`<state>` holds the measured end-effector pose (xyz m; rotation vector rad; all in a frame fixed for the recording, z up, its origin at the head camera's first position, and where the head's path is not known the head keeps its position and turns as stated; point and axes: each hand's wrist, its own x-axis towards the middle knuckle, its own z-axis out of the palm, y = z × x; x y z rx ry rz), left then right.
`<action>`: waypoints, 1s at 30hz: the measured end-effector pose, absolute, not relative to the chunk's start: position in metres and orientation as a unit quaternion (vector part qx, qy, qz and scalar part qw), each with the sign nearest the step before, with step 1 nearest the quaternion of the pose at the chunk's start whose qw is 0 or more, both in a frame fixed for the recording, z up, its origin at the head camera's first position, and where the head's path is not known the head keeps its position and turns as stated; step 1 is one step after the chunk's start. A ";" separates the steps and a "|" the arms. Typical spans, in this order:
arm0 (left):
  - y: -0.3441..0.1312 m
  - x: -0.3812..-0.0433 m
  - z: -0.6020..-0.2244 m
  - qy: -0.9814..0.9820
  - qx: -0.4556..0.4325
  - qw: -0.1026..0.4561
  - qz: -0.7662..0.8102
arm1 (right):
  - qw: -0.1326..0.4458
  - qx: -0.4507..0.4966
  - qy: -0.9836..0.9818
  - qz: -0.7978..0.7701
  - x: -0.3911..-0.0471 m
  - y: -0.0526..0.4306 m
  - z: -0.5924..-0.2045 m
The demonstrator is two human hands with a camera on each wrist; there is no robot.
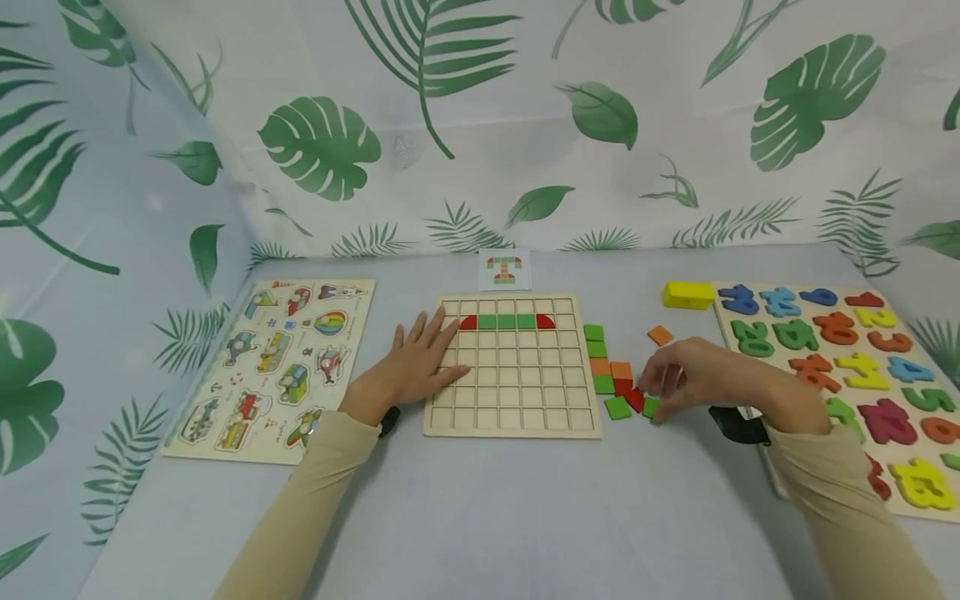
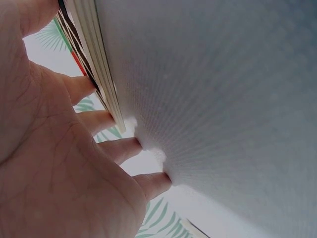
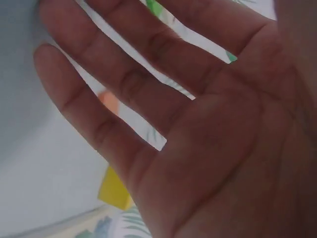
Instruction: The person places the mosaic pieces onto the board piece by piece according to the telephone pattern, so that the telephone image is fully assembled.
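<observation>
In the head view a wooden grid board (image 1: 510,421) lies in the middle of the table. Near its top a row holds red quarter-round tiles at both ends and green square tiles (image 1: 507,322) between. My left hand (image 1: 408,362) rests on the board's left edge, fingers spread and straight; the left wrist view shows fingertips beside the board's edge (image 2: 106,74). To the right of the board, my right hand (image 1: 686,375) reaches down over loose tiles, thumb at a green square tile (image 1: 651,408). Its fingers (image 3: 133,84) are loosely bent, with a gap to the thumb.
Loose green, orange and red tiles (image 1: 602,367) sit along the board's right side, an orange tile (image 1: 660,335) farther back. A pattern card (image 1: 505,270) lies behind the board. A picture puzzle (image 1: 300,400) is at left; a number puzzle (image 1: 847,342) and yellow block (image 1: 687,295) at right.
</observation>
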<state>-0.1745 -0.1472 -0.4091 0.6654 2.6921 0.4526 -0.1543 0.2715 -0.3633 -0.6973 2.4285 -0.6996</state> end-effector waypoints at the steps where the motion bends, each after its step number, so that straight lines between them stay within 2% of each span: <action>1: -0.147 -0.174 -0.409 0.945 0.234 0.164 0.161 | 0.261 -0.256 0.894 -0.259 -0.153 0.271 -0.365; 16: -0.147 -0.172 -0.407 0.944 0.233 0.158 0.173 | 0.284 -0.212 0.904 -0.241 -0.151 0.266 -0.367; 30: -0.148 -0.173 -0.410 0.945 0.227 0.165 0.168 | 0.277 -0.233 0.893 -0.267 -0.150 0.270 -0.373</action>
